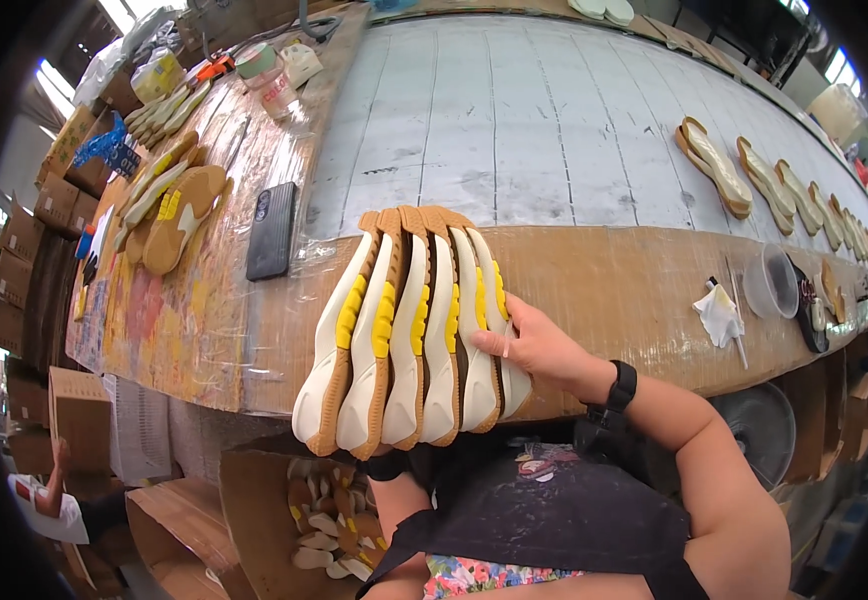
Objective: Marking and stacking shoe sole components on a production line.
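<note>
A row of several shoe soles (409,370), white and tan with yellow patches, stands on edge side by side above the table's near edge. My right hand (544,345) grips the right end of this row, thumb on the white side of the last sole. My left forearm (399,500) comes up from below with a dark band at the wrist. The left hand itself is hidden behind the soles, so its fingers do not show.
On the left lie a dark phone (272,232), a pile of soles (179,215) and a jar (272,85). A line of soles (714,165) rests on the pale conveyor belt (474,110). At right stand a clear plastic cup (771,281) and a white rag (719,315). Below, a cardboard box (254,510) holds soles.
</note>
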`<state>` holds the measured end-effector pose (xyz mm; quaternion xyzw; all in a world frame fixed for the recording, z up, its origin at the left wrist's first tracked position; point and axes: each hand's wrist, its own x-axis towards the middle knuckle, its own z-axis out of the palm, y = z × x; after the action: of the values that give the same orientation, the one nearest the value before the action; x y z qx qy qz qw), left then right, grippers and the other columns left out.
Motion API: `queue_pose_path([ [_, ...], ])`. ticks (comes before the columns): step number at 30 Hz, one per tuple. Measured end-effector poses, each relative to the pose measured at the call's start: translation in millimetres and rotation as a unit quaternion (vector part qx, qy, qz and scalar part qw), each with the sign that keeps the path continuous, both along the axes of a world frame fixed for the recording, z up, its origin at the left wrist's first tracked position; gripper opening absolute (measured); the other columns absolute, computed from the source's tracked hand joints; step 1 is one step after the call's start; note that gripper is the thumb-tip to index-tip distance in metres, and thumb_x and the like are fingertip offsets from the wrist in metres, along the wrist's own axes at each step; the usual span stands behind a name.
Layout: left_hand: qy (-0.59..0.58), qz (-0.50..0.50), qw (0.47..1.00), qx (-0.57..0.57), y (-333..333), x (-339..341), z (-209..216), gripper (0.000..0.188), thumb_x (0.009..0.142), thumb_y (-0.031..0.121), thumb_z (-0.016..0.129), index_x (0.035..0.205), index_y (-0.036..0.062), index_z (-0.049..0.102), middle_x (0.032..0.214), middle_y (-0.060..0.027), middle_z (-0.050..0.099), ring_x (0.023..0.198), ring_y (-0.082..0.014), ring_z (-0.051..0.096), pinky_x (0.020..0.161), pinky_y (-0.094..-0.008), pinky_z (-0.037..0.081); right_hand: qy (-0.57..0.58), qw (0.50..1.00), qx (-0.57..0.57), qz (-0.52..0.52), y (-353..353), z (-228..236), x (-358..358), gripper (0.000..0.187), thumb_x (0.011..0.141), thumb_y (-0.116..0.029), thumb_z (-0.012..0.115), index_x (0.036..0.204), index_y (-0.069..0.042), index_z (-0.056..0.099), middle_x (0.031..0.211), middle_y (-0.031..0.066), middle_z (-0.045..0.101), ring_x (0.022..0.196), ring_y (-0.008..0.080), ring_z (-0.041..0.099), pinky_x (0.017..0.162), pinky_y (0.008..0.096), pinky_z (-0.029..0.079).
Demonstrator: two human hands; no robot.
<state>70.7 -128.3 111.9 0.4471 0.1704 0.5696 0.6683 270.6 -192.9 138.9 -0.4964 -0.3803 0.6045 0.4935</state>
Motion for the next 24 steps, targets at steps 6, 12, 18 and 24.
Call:
queue_pose_path([
  [6,0.015,0.023,1.0,0.003,0,-9,-3,0.057,0.093,0.042,0.022,0.108,-0.0013,0.056,0.118,-0.0183,0.052,0.126,-0.033,0.03,0.105,-0.047,0.022,-0.181,0.98,0.083,-0.027,-3,-9,-15,0.058,0.089,-0.026,0.053,0.136,-0.006,0.025,0.121,0.0128,0.05,0.11,0.0215,0.05,0.092,0.0328,0.039],
  [12,0.035,0.03,0.999,0.004,-5,-13,-8,0.056,0.092,0.042,0.023,0.108,-0.0013,0.056,0.117,-0.0184,0.052,0.126,-0.033,0.03,0.105,-0.0469,0.022,-0.272,0.955,0.103,-0.052,-6,-4,-16,0.056,0.089,-0.024,0.05,0.136,-0.007,0.025,0.108,0.0203,0.057,0.099,0.0323,0.057,0.084,0.0345,0.043],
  [18,0.056,0.037,0.998,0.005,-6,-16,-13,0.056,0.092,0.042,0.024,0.108,-0.0014,0.055,0.117,-0.0186,0.052,0.126,-0.0331,0.03,0.105,-0.0468,0.022,-0.311,0.944,0.083,-0.071,-15,4,-17,0.052,0.087,-0.021,0.053,0.133,-0.005,0.033,0.099,0.0218,0.059,0.089,0.034,0.06,0.076,0.0342,0.046],
  [24,0.079,0.035,0.996,0.012,-7,-15,-15,0.055,0.092,0.042,0.025,0.107,-0.0014,0.055,0.117,-0.0187,0.052,0.126,-0.0331,0.03,0.105,-0.0468,0.022,-0.262,0.958,0.098,-0.056,-10,0,-6,0.053,0.085,-0.02,0.057,0.132,-0.006,0.035,0.101,0.0199,0.06,0.094,0.0293,0.061,0.079,0.032,0.046],
])
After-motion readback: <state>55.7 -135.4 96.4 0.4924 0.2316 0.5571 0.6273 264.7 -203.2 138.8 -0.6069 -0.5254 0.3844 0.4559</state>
